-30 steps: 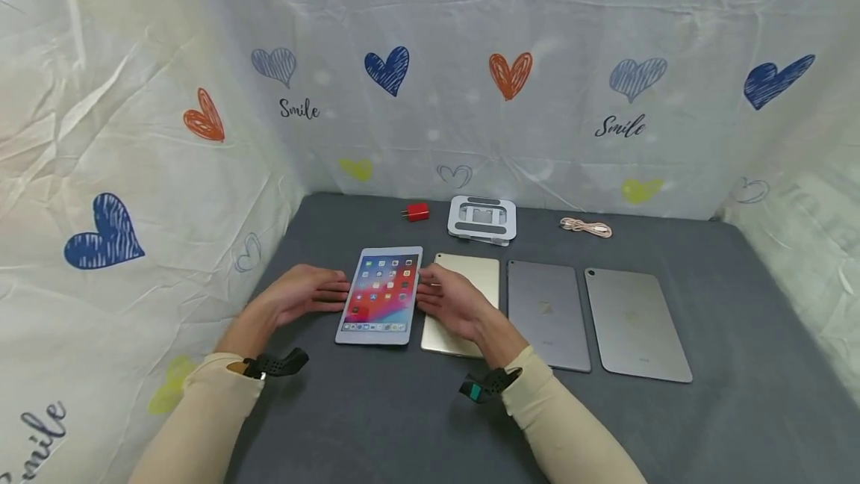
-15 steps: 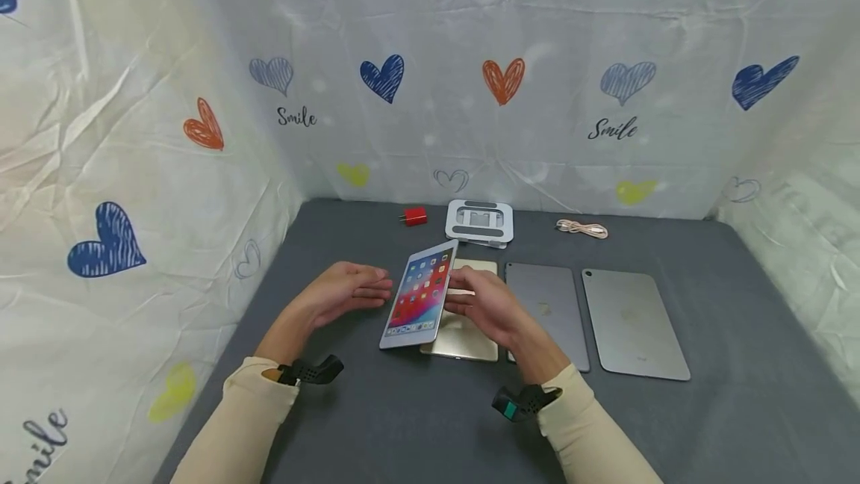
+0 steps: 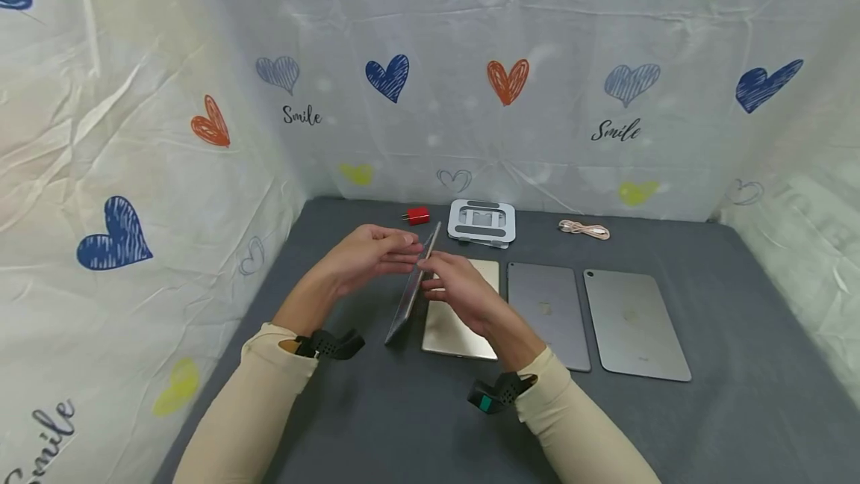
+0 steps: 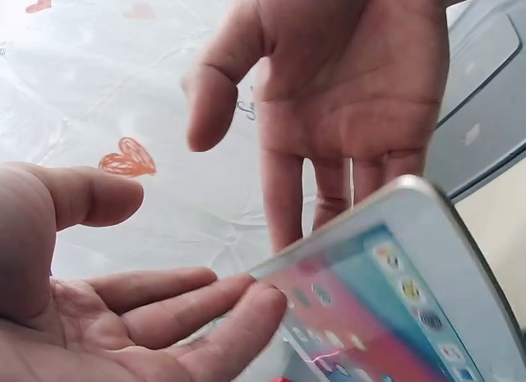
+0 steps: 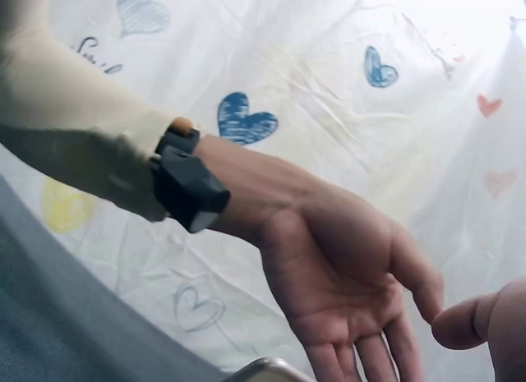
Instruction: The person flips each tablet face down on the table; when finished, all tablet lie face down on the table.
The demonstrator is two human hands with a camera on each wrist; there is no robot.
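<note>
A white-framed tablet (image 3: 406, 305) is tipped up steeply and shows almost edge-on in the head view. Its lit screen with app icons (image 4: 353, 308) faces left, towards my left hand. My left hand (image 3: 366, 256) is palm up, its fingers straight, with fingertips right at the tablet's edge in the left wrist view; its thumb stands off the tablet. My right hand (image 3: 463, 290) is on the tablet's other side. Seen from the left wrist, the right hand (image 4: 345, 94) has straight fingers reaching behind the tablet's back, and its thumb is held away from it.
To the right, a gold tablet (image 3: 457, 331), a dark grey tablet (image 3: 547, 320) and a silver tablet (image 3: 634, 327) lie face down in a row. Behind them are a red charger plug (image 3: 418, 215), a folded white-and-grey stand (image 3: 481, 222) and a coiled cable (image 3: 584, 228).
The white-framed tablet has gone from lying face up to tipped steeply, its screen turning left. Both hands moved with it; the left hand came right and farther back.
</note>
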